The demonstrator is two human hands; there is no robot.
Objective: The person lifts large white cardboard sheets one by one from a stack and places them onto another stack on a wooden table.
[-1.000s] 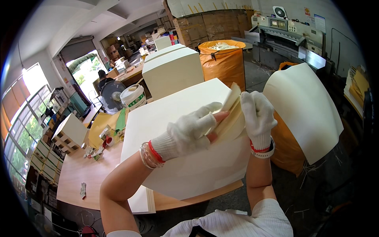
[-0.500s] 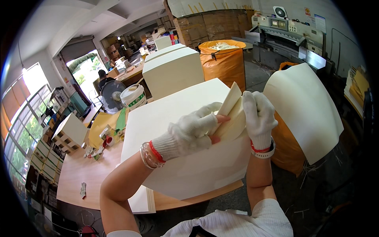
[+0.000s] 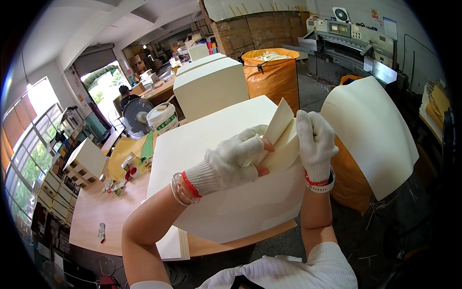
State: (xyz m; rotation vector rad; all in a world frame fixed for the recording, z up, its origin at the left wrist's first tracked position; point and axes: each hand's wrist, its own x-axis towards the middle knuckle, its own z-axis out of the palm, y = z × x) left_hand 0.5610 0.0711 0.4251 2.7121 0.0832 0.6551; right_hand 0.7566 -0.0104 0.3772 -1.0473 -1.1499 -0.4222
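Note:
A broad stack of large cream paper sheets (image 3: 216,207) lies across the table in front of me. At its far right corner the sheets are lifted and bent up into a fan (image 3: 283,150), with several thin leaves spread apart. My left hand (image 3: 240,154), in a white knit glove with bare fingertips, grips these leaves between thumb and fingers. At the corner's right edge my right hand (image 3: 315,142), gloved too, is closed with its fingers curled against the paper. What lies inside its fingers is partly hidden.
Taller paper stacks (image 3: 207,89) stand behind. An orange bag of paper strips (image 3: 274,79) is beyond, and a big curved sheet (image 3: 370,139) rests on another bag at right. A white bucket (image 3: 162,117), a fan (image 3: 137,113) and a seated person (image 3: 126,95) are at far left.
The raised flap of paper has turned slightly more upright, and more leaves show fanned between my hands. Both hands stay almost in place.

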